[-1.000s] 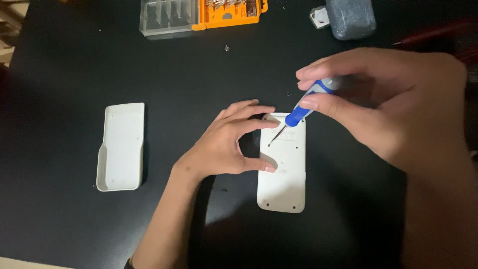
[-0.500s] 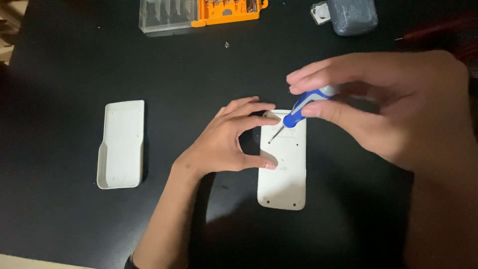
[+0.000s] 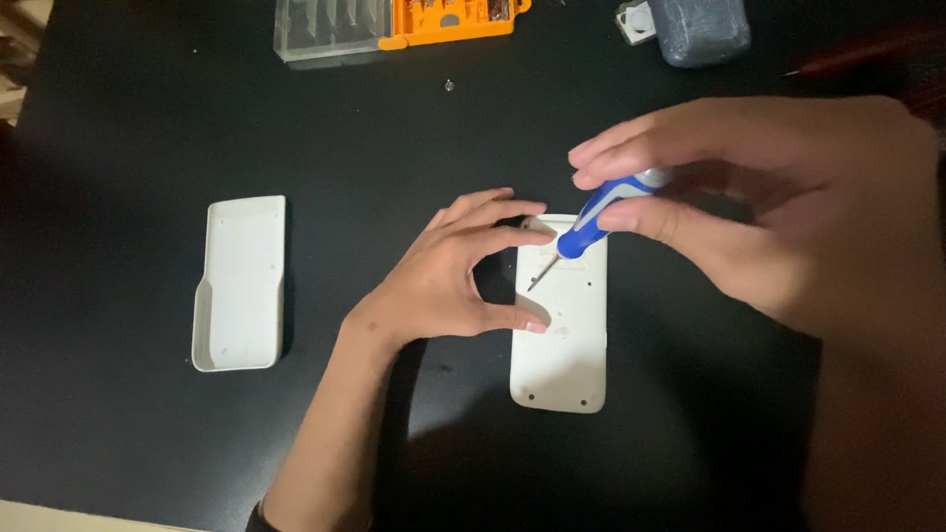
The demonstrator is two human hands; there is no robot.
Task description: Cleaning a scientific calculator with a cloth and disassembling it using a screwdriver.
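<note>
A matte black tabletop (image 3: pixel 138 118) fills the view, lit from above; a strip of pale floor shows at the lower left corner. Near the middle lies a white plastic device casing (image 3: pixel 562 340), face down and lengthwise, with small screw holes at its lower corners. The left hand (image 3: pixel 453 271) rests on the table beside the casing's left edge; its fingers curve around the upper left corner and its thumb presses against the left side, so it braces the casing rather than lifts it. The right hand (image 3: pixel 759 207) hovers above and to the right; its thumb and fingertips pinch a small precision screwdriver (image 3: pixel 591 219) with a blue and grey handle, tilted so that its thin metal tip points down and left onto the upper part of the casing; whether the tip sits in a screw cannot be told. Well apart on the left lies a separate white cover (image 3: pixel 241 284), flat on the table. At the top edge stands a clear and orange bit case (image 3: pixel 394 20); a tiny screw (image 3: pixel 449 86) lies just below it; a grey pouch (image 3: pixel 700 28) sits at the top right.
</note>
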